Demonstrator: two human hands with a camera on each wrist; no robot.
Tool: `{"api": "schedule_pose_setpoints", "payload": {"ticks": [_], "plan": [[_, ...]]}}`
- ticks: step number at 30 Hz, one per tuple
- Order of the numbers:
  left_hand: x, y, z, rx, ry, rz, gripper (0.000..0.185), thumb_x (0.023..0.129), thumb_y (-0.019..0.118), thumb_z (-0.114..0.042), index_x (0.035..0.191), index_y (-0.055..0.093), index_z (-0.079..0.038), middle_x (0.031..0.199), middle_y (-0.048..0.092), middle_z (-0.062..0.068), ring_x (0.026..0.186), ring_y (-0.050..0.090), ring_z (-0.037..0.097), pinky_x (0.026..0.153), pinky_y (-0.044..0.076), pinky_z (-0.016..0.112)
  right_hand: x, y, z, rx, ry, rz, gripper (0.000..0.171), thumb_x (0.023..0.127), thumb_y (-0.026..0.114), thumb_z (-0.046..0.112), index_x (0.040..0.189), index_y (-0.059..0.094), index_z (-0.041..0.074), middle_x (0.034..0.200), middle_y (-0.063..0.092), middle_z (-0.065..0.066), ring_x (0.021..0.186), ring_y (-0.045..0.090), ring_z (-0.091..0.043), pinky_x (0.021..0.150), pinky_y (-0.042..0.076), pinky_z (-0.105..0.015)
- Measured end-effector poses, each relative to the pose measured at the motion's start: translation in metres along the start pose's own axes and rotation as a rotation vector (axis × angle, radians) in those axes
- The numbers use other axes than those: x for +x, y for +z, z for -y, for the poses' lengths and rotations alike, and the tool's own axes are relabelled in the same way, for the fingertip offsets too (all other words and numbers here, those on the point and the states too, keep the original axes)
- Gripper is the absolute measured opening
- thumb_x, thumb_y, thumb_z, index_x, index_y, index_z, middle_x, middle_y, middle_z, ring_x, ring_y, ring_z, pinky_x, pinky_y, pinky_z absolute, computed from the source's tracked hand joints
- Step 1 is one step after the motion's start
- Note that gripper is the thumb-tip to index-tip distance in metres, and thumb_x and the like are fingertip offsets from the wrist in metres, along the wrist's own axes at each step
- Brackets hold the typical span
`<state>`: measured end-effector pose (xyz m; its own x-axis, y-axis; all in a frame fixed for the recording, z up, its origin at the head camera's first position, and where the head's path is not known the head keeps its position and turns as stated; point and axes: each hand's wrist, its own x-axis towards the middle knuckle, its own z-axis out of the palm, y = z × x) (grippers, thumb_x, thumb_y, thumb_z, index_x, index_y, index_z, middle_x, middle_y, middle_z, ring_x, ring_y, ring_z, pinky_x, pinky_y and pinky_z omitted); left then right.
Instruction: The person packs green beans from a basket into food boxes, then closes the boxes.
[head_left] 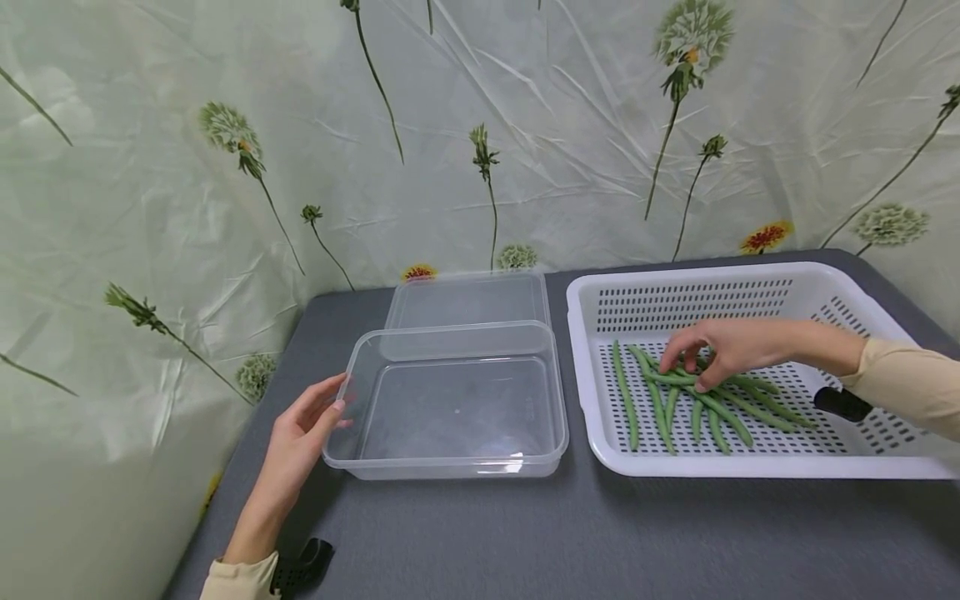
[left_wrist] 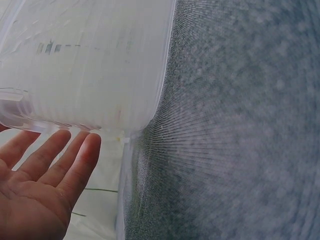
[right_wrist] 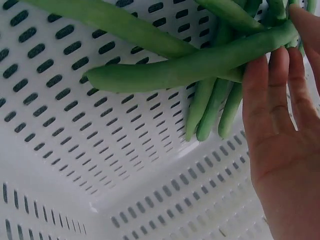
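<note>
A clear plastic container [head_left: 453,408] stands on the grey table. My left hand [head_left: 296,446] holds its left rim, the thumb at the lip and the other fingers lower against the outer wall. In the left wrist view those fingers [left_wrist: 82,160] are nearly straight, tips at the container's side [left_wrist: 100,65]. On the right, my right hand [head_left: 727,354] reaches into a white perforated basket [head_left: 847,279] and pinches green beans [head_left: 720,408] between thumb and fingers. One green bean [right_wrist: 165,72] crosses the fingertips in the right wrist view; several others lie under and around it.
A clear flat lid [head_left: 472,300] lies behind the container. The grey tabletop [head_left: 525,542] stretches in front of container and basket. A flower-printed sheet [head_left: 450,142] hangs behind the table and down its left side.
</note>
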<state>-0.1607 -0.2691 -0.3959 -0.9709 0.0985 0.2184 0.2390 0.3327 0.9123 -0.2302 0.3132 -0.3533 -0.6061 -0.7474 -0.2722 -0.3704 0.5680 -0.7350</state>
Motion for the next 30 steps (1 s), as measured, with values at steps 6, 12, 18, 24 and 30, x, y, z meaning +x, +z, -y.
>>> {"api": "schedule_pose_setpoints", "payload": {"ticks": [6, 12, 18, 24, 30], "plan": [[0.001, 0.000, 0.001, -0.003, 0.009, -0.003, 0.041, 0.103, 0.054, -0.014, 0.142, 0.049, -0.002, 0.142, 0.049, 0.020, 0.114, 0.061, 0.008, 0.081, 0.055, 0.027, 0.003, 0.002, 0.000, -0.049, 0.000, -0.008, 0.043, 0.080, 0.075, 0.005, 0.122, 0.068, 0.012, 0.117, 0.061, -0.004, 0.091, 0.060, -0.019, 0.075, 0.053, -0.030], [0.000, 0.000, 0.001, 0.004, 0.002, 0.005, 0.042, 0.103, 0.054, -0.015, 0.143, 0.048, -0.003, 0.143, 0.048, 0.019, 0.115, 0.060, 0.006, 0.081, 0.055, 0.026, 0.003, 0.000, 0.004, 0.007, 0.066, 0.009, 0.042, 0.079, 0.071, -0.004, 0.121, 0.067, 0.003, 0.099, 0.063, -0.005, 0.090, 0.059, -0.017, 0.078, 0.051, -0.027], [-0.001, 0.000, 0.002, 0.009, -0.006, 0.008, 0.042, 0.104, 0.053, -0.016, 0.144, 0.048, -0.005, 0.143, 0.048, 0.018, 0.116, 0.060, 0.009, 0.081, 0.055, 0.027, 0.002, -0.004, 0.012, -0.009, 0.113, -0.022, 0.035, 0.084, 0.070, 0.001, 0.119, 0.065, 0.001, 0.098, 0.064, -0.004, 0.089, 0.060, -0.018, 0.073, 0.053, -0.029], [-0.001, -0.001, 0.003, 0.009, -0.002, 0.009, 0.042, 0.104, 0.053, -0.016, 0.144, 0.048, -0.005, 0.143, 0.048, 0.017, 0.116, 0.060, 0.011, 0.080, 0.055, 0.027, -0.001, -0.009, 0.019, 0.107, 0.143, -0.042, 0.038, 0.096, 0.062, 0.005, 0.131, 0.051, -0.001, 0.100, 0.063, -0.015, 0.077, 0.063, -0.024, 0.051, 0.054, -0.033], [-0.001, -0.002, 0.002, 0.009, 0.002, 0.012, 0.042, 0.103, 0.054, -0.017, 0.144, 0.048, -0.007, 0.143, 0.049, 0.017, 0.116, 0.060, 0.010, 0.080, 0.055, 0.028, -0.004, -0.012, 0.032, 0.147, 0.176, -0.085, 0.043, 0.098, 0.062, 0.009, 0.138, 0.046, 0.003, 0.098, 0.067, -0.016, 0.069, 0.067, -0.026, 0.046, 0.054, -0.038]]}}
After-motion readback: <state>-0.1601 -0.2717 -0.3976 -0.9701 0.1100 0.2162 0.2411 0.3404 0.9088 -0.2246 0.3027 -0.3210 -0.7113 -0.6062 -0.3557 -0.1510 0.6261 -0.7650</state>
